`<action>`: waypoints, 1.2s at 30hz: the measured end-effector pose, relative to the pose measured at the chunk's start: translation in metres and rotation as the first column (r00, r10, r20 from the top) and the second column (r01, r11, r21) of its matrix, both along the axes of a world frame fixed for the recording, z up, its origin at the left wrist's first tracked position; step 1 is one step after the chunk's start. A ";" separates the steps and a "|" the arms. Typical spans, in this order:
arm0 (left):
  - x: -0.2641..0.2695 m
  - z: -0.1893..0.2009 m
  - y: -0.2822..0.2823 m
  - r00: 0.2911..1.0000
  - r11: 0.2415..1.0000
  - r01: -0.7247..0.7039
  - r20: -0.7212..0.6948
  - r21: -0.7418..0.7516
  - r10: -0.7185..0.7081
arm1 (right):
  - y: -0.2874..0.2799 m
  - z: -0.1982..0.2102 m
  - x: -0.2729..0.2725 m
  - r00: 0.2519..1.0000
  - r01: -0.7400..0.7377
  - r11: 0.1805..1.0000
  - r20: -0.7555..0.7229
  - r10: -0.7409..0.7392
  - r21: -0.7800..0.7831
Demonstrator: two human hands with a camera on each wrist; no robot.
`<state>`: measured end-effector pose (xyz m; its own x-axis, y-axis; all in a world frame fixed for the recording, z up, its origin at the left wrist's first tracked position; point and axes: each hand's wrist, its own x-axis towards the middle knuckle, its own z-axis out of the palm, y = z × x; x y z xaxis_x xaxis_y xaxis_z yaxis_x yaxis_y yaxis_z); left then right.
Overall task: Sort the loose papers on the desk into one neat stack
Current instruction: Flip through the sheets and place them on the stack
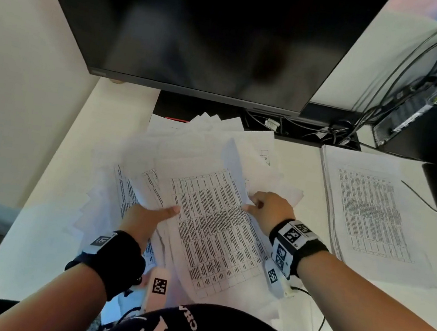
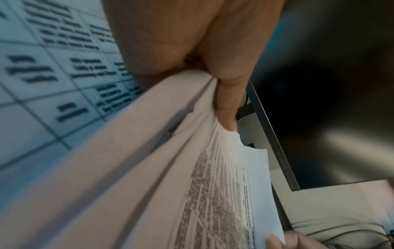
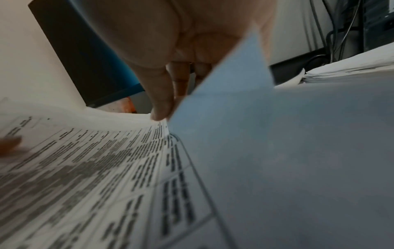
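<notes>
Fingers (image 1: pixel 171 210) of both hands clamped on loose papers (image 1: pixel 203 219) over white desk (image 1: pixel 37 251), below dark monitor (image 1: pixel 202 35).

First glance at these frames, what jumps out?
The messy heap of printed papers fanned out mid-desk, with the left hand gripping a bundle at its left edge and the right hand pinching a sheet at its right. Right of it lies a neat stack, already squared. A dark monitor looms over both.
</notes>
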<state>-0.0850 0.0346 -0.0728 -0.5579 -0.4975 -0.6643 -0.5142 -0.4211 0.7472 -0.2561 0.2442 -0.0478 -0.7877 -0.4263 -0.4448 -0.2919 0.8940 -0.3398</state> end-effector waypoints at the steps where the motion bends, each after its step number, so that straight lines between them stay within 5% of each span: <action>1: 0.001 -0.005 -0.003 1.000 1.000 0.020 0.000 -0.015 -0.020 | 0.002 0.000 0.002 1.000 0.029 0.999 0.012 -0.028 -0.028; 7: 0.005 0.024 -0.014 0.991 0.998 0.068 -0.119 0.007 -0.067 | 0.011 0.010 -0.001 0.934 0.318 0.910 0.255 -0.252 -0.265; 12: 0.004 0.049 -0.023 0.948 0.983 0.185 -0.260 -0.007 -0.181 | 0.001 0.024 0.009 0.950 0.247 0.885 0.279 -0.141 -0.394; 20: -0.006 0.064 -0.031 0.918 0.955 0.288 -0.262 -0.076 -0.297 | -0.013 0.043 0.013 0.954 0.228 0.806 0.292 -0.072 -0.546; 27: -0.023 0.089 -0.024 0.946 0.943 0.110 -0.258 -0.314 -0.196 | -0.012 0.074 0.015 0.922 0.387 0.595 0.270 -0.279 -0.705; 33: -0.042 0.145 0.003 0.828 0.804 -0.097 -0.496 -0.586 -0.261 | -0.029 0.118 0.035 0.922 0.180 0.355 0.032 -0.385 -0.917; 36: -0.039 0.147 0.012 0.789 0.784 -0.149 -0.550 -0.602 -0.273 | -0.028 0.122 0.047 0.923 0.116 0.324 -0.019 -0.384 -0.939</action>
